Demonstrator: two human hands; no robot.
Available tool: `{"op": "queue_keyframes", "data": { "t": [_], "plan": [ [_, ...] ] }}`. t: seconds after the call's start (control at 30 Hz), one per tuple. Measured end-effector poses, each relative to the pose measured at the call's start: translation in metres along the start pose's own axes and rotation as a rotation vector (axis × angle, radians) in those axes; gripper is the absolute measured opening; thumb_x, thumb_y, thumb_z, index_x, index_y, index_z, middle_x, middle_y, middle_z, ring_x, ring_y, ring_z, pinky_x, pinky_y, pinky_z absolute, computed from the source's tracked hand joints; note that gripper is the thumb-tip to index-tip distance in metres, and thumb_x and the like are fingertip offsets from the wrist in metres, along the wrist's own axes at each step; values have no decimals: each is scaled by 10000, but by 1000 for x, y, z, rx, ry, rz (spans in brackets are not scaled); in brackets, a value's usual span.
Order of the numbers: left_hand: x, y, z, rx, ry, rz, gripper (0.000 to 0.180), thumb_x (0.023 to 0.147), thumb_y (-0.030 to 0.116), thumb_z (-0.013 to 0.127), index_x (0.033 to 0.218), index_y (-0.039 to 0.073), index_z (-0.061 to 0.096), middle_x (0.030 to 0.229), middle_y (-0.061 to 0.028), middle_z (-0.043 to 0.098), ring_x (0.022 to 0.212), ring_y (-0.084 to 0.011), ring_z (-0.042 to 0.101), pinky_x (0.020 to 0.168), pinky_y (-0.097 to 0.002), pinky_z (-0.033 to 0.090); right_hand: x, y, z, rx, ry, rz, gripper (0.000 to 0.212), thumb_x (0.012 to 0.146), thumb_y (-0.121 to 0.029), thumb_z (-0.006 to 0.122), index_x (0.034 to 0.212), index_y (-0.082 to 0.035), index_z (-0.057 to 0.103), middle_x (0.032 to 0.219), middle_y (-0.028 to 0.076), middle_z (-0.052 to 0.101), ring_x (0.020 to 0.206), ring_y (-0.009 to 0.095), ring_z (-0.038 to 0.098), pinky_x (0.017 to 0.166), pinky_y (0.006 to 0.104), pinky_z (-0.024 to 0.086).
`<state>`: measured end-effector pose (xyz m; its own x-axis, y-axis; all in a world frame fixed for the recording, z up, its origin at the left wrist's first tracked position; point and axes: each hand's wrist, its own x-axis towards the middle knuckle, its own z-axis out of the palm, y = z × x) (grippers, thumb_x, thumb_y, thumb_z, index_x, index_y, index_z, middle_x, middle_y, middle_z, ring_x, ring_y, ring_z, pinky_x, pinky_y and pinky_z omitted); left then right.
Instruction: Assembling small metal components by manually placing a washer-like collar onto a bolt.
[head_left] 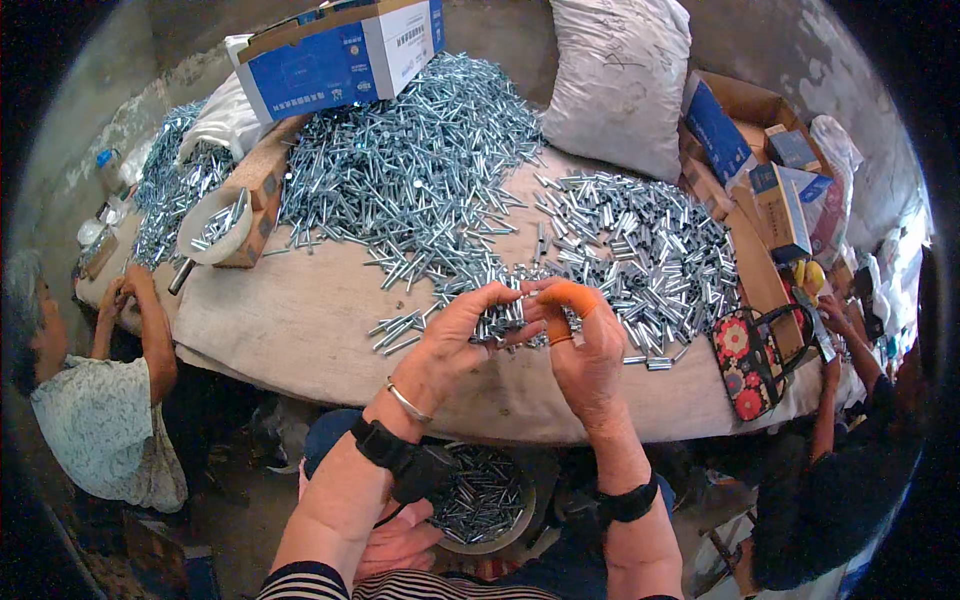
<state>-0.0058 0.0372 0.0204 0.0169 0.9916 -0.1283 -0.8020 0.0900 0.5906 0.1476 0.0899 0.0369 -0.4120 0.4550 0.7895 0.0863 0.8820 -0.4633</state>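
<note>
My left hand (452, 335) curls around a cluster of small metal pieces that look like bolts (503, 322), above the cloth-covered table. Meeting it fingertip to fingertip is my right hand (588, 352), with orange covers on its thumb and a finger. Its fingers are pinched together, and what lies between them is too small to make out. Beyond my hands spreads a large heap of bluish-silver bolts (410, 150). To its right lies a pile of short metal tubes (640, 250). Some loose bolts (402, 328) rest just left of my left hand.
A basin of metal pieces (478, 500) stands below the table edge. A white scoop (218, 228), a blue-white carton (340, 60) and a white sack (620, 85) lie around the heaps. At right are a floral bag (745, 365) and open box (755, 110). People sit at both sides.
</note>
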Motion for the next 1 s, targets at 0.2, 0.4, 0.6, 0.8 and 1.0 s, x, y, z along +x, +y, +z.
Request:
{"op": "queue_keyframes", "data": {
  "t": [0.2,0.4,0.6,0.8,1.0],
  "plan": [
    [1,0,-16,-30,50,6,209,884,76,559,1042,-60,578,1026,-158,649,988,-247,650,858,-394,579,-1,0,2,-5,-60,-20,256,737,91,596,958,-35,628,959,130,669,877,298,642,779,370,509],
    [-6,2,8,22,-42,-92,256,862,66,585,1076,-74,588,1018,-181,665,961,-262,669,837,-388,580,-3,17,-4,26,112,274,195,810,-27,639,1004,-38,660,945,140,673,892,272,652,769,341,503],
    [-5,-7,-4,220,-83,-173,288,862,77,586,1105,-78,583,1057,-191,657,929,-266,678,833,-382,583,3,16,-8,430,-245,944,271,845,-187,668,1024,18,667,879,104,687,778,152,645,687,306,516],
    [-3,-8,2,68,-174,-204,397,867,79,552,1203,-122,493,1127,-231,623,1038,-305,642,895,-387,554,2,29,-16,593,-173,885,201,850,-118,639,1000,13,667,903,66,687,727,128,618,648,251,497],
    [-4,-6,5,8,-149,-190,398,869,80,529,1215,-110,478,1150,-239,605,1078,-314,620,925,-404,538,7,19,-13,792,3,735,171,871,-51,594,1020,4,659,1000,67,674,884,119,606,814,252,473]
  ]
}}
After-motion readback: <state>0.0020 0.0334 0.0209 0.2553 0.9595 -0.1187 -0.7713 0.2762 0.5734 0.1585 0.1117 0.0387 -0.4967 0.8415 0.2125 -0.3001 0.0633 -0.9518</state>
